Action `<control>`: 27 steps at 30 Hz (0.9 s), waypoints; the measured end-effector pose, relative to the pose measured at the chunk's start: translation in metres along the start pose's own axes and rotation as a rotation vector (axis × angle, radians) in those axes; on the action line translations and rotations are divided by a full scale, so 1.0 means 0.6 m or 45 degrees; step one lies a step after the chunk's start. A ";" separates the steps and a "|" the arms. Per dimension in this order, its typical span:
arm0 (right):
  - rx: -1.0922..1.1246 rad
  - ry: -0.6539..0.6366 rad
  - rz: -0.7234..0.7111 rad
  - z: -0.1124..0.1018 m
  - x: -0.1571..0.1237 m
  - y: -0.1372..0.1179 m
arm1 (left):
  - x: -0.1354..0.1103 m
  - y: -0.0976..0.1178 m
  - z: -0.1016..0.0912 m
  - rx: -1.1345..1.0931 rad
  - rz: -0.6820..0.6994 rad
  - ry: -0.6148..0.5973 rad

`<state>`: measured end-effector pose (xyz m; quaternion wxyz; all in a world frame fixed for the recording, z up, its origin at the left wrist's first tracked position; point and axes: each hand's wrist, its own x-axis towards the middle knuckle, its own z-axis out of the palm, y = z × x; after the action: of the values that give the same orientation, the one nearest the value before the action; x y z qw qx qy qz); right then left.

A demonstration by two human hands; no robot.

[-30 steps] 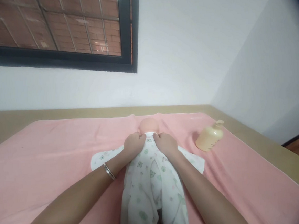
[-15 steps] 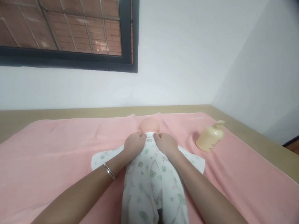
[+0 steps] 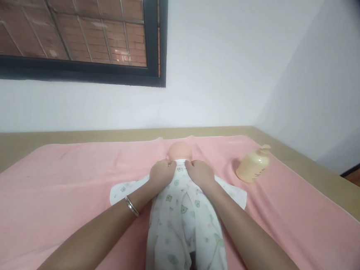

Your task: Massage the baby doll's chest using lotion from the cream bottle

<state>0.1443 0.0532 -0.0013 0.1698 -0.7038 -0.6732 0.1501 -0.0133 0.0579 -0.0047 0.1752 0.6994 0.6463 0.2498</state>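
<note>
A baby doll point(image 3: 180, 150) lies on a pink blanket point(image 3: 85, 167), with the bare top of its head toward the wall. White baby clothing point(image 3: 179, 210) printed with small green bears covers its body, sleeves spread to both sides and legs reaching toward me. My left hand point(image 3: 162, 173) is closed on the left side of the neckline, just below the head. On the other side of the neckline, my right hand point(image 3: 201, 174) grips the fabric the same way. The doll's face and arms do not show.
A pale yellow bottle point(image 3: 253, 166) stands tilted on the blanket to the right. The tan table edge point(image 3: 297, 163) shows along the back and right. Behind it rise a white wall point(image 3: 212, 66) and a dark-framed window point(image 3: 152, 37).
</note>
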 end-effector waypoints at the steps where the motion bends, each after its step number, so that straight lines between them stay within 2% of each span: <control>1: -0.001 -0.001 0.002 0.000 0.000 0.000 | 0.000 0.000 0.000 -0.001 0.000 0.003; 27: -0.004 -0.005 0.010 0.000 0.000 0.002 | 0.001 0.000 0.001 0.030 -0.010 -0.013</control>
<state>0.1451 0.0531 -0.0018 0.1669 -0.7063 -0.6711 0.1512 -0.0128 0.0583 -0.0048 0.1713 0.7001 0.6511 0.2380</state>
